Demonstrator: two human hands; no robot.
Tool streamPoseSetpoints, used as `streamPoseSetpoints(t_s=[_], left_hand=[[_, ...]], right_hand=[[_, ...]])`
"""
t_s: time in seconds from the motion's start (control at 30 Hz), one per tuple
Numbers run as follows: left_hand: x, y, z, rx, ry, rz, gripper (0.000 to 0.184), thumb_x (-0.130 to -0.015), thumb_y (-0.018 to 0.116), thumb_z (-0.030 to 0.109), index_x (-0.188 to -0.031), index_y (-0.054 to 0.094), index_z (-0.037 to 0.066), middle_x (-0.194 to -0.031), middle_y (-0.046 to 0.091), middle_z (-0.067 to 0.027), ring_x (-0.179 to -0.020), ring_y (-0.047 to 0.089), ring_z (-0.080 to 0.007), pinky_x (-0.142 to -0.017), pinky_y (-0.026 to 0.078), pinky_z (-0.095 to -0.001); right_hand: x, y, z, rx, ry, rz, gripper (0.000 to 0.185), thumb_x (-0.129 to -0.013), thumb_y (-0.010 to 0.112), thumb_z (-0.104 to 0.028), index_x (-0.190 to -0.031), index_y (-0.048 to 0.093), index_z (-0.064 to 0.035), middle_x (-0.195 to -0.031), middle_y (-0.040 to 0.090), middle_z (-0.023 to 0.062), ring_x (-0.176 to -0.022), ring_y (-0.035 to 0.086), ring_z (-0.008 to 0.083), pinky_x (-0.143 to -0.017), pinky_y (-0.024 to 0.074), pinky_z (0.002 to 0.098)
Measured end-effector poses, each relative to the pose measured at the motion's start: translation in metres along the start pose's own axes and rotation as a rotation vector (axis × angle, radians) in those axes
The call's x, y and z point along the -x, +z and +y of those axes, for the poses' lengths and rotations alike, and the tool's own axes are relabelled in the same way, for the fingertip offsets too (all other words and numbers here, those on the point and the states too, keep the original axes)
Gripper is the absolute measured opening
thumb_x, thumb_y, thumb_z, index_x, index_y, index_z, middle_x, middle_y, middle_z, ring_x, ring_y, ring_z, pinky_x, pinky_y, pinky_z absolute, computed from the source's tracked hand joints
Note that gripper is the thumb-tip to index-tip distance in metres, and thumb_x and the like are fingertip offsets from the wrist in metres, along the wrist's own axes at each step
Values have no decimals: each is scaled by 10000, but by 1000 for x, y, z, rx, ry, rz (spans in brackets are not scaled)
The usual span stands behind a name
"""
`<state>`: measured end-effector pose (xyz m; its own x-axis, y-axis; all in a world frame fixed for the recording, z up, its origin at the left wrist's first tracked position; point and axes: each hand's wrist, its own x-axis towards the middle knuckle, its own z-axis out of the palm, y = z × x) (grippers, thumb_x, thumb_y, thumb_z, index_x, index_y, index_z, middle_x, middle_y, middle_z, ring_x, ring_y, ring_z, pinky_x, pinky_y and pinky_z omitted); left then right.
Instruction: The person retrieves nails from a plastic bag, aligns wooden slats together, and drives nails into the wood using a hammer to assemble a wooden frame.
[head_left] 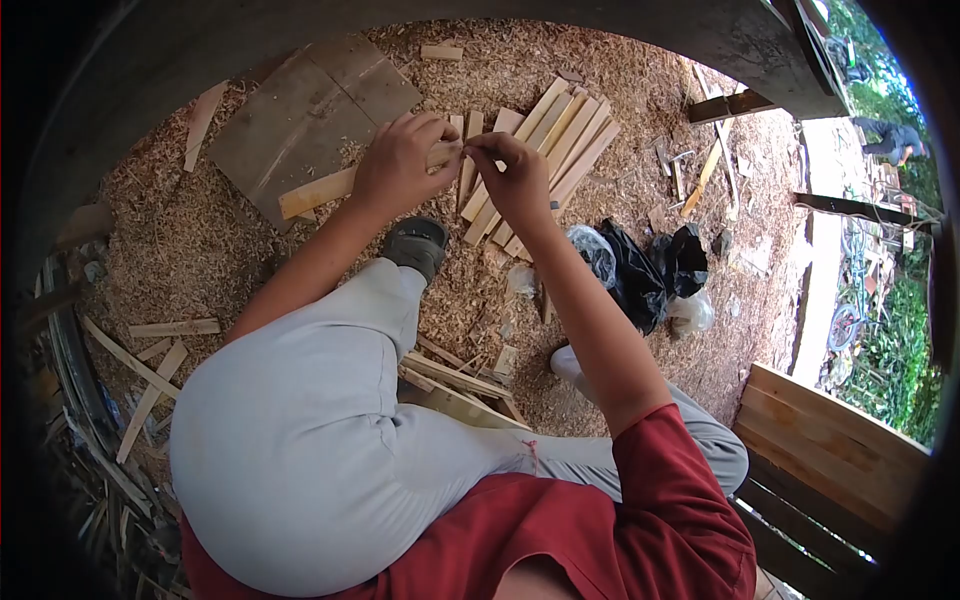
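Observation:
My left hand is closed around a flat wooden slat, whose long end sticks out to the left below the wrist. The slat's other end shows between my two hands. At that end my right hand pinches with thumb and forefinger; what lies between the fingertips is too small to make out. Just beyond my right hand, a row of cut wooden slats lies on the shavings. My sandalled foot is below my left hand.
Wood shavings cover the ground. A wide board lies at upper left, and black plastic bags are to the right. A hammer lies farther right. Planks form a bench-like edge at lower right. Another person is outside, far right.

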<state>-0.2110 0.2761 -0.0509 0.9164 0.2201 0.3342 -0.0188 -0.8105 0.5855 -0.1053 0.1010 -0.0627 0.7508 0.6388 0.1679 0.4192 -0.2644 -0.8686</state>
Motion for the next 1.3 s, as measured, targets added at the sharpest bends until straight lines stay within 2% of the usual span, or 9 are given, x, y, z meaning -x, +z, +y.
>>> streamPoseSetpoints(t_s=[0.27, 0.33, 0.47, 0.57, 0.63, 0.97, 1.03, 1.17, 1.3], left_hand=[[-1, -4, 2, 15, 4, -7, 214, -913, 789, 197, -1072, 715, 74, -1081, 714, -103, -1066, 677, -356, -933, 539, -476], [-1, -5, 1, 20, 15, -1, 217, -916, 791, 201, -1073, 711, 73, -1083, 709, -102, -1067, 673, -357, -933, 536, -479], [0, -2, -1, 13, 8, -31, 225, -929, 801, 224, -1090, 716, 92, -1105, 697, -87, -1096, 661, -348, -953, 517, -484], [-2, -3, -1, 12, -31, -62, 207, -930, 807, 225, -1082, 731, 107, -1125, 697, -77, -1119, 658, -336, -968, 507, -482], [-4, -3, -1, 13, -67, -82, 194, -929, 810, 221, -1074, 741, 113, -1140, 699, -71, -1135, 657, -329, -977, 502, -480], [-6, 6, -2, 88, -68, -46, 151, -911, 814, 220, -977, 758, 96, -1093, 711, -49, -1129, 680, -294, -953, 486, -485], [-7, 4, 0, 96, -58, -54, 147, -910, 815, 218, -972, 758, 98, -1094, 710, -48, -1127, 682, -286, -954, 484, -482], [-6, 2, 1, 127, -34, -44, 146, -908, 815, 195, -968, 753, 77, -1096, 725, -48, -1080, 707, -300, -929, 517, -477], [-7, 5, 3, 210, -89, -56, 137, -920, 803, 162, -960, 746, 45, -1100, 742, -64, -1050, 725, -329, -919, 555, -476]], right_hand=[[0, -2, -1, 21, -25, -13, 106, -987, 790, -77, -1076, 801, -20, -965, 829, 109, -922, 820, 194, -800, 614, 329], [1, 0, 2, -3, -105, 11, 114, -975, 780, -44, -1081, 818, -32, -922, 798, 113, -774, 756, 187, -682, 568, 311], [2, 2, 6, -53, -118, 25, 146, -985, 763, -30, -1115, 827, -49, -945, 799, 100, -748, 724, 174, -667, 552, 306], [3, 1, 5, -18, -119, 1, 172, -989, 752, -16, -1136, 832, -57, -984, 803, 94, -763, 721, 176, -673, 550, 302], [6, 0, 3, -19, -63, -23, 168, -1003, 746, -3, -1149, 826, -28, -1068, 820, 109, -986, 790, 189, -828, 609, 307], [8, -3, 2, -40, -75, -37, 203, -997, 753, 5, -1184, 827, -22, -1127, 809, 92, -979, 779, 186, -859, 608, 309], [12, 2, 8, -113, -112, 31, 263, -971, 765, 2, -1218, 827, -66, -1093, 798, 91, -903, 765, 179, -755, 584, 321], [34, 6, 29, -203, 15, 182, 242, -981, 767, -11, -1218, 808, -34, -1091, 797, 101, -910, 786, 188, -767, 590, 318], [80, -10, 52, -29, 147, 286, 198, -986, 777, -38, -1182, 799, -17, -1053, 786, 118, -899, 791, 211, -762, 587, 312]])
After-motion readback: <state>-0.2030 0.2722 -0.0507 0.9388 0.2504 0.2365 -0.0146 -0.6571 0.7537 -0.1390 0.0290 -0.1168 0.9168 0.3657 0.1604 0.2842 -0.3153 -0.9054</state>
